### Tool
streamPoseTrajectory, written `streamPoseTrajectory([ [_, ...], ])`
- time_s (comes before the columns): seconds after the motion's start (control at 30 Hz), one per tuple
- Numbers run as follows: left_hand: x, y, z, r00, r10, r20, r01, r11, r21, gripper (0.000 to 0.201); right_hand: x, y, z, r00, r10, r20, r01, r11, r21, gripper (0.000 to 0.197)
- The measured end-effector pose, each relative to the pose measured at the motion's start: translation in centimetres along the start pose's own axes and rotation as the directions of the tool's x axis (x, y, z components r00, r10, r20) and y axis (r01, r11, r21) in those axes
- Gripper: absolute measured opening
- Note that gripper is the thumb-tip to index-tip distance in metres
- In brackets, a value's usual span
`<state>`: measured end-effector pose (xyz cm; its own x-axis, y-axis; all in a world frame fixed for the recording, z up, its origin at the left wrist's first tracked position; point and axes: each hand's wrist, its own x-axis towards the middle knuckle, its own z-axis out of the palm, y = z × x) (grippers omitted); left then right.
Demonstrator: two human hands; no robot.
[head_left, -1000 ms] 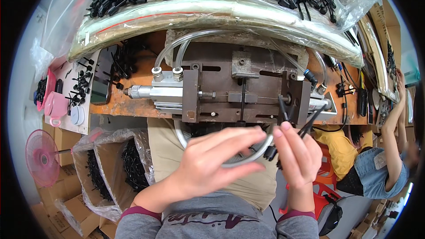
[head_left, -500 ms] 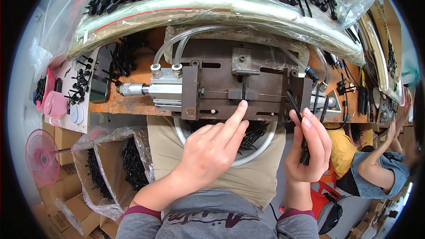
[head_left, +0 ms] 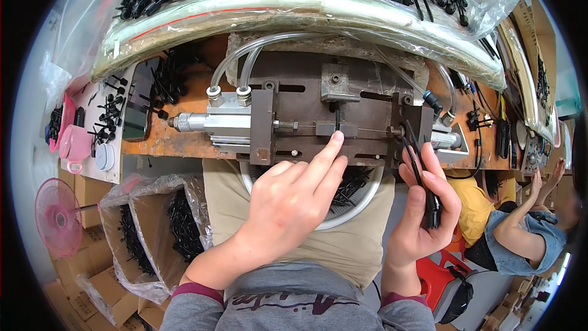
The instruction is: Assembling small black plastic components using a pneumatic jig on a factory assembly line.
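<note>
A dark metal fixture (head_left: 306,73) lies on the bench in front of me, with a small block (head_left: 349,129) at its middle. A thin black plastic piece (head_left: 337,115) stands across that block. My left hand (head_left: 291,199) has its index finger stretched out, the tip at the near end of this piece; it grips nothing. To the right, my right hand (head_left: 429,208) is closed around several black thin-stemmed plastic pieces (head_left: 433,211), their stems pointing up toward the fixture's right side. Silver cylinders (head_left: 228,124) with rods sit at both ends of the fixture.
Clear tubes (head_left: 223,64) arch over the fixture. Behind it, a plastic-lined tray (head_left: 294,12) holds many black pieces. A white-rimmed basket (head_left: 361,208) rests at my lap. Plastic-lined boxes (head_left: 150,239) and a pink fan (head_left: 59,217) stand left. Another person (head_left: 520,236) sits at the right.
Rods at both ends of the fixture have moved inward toward the middle block. My right hand has turned and its fingers have shifted around the black pieces. My left hand stays nearly in place.
</note>
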<state>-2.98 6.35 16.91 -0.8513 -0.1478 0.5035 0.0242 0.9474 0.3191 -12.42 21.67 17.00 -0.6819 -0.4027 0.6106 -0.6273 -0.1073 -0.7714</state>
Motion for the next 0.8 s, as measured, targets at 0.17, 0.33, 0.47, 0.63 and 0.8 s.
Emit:
streamPoseTrajectory([
  [0.17, -0.9, 1.5, -0.3, 0.974, 0.065, -0.215, -0.108, 0.976, -0.191, 0.040, -1.0, -0.1, 2.1, 0.996, 0.087, 0.033, -0.092, 0.965, 0.244, 0.017],
  [0.33, -0.6, 2.0, 0.4, 0.954, 0.021, -0.300, -0.141, 0.913, -0.383, 0.042, -2.1, -0.5, 3.6, 0.979, 0.171, 0.110, -0.203, 0.854, 0.479, 0.022],
  [0.47, -1.2, 1.8, 0.1, 0.970, -0.016, -0.241, -0.105, 0.871, -0.480, 0.039, -2.0, -0.7, 3.0, 0.974, 0.201, 0.108, -0.228, 0.848, 0.478, 0.028],
  [0.63, -1.4, 0.8, -1.7, 0.989, -0.004, -0.146, -0.056, 0.911, -0.410, 0.037, -1.7, 0.0, 1.6, 0.992, 0.114, 0.057, -0.124, 0.971, 0.202, 0.031],
  [0.8, -0.6, -0.2, -0.9, 1.000, -0.009, -0.004, 0.008, 0.989, -0.145, 0.030, -1.4, -0.1, 0.3, 0.999, -0.020, 0.038, 0.023, 0.995, -0.097, 0.028],
])
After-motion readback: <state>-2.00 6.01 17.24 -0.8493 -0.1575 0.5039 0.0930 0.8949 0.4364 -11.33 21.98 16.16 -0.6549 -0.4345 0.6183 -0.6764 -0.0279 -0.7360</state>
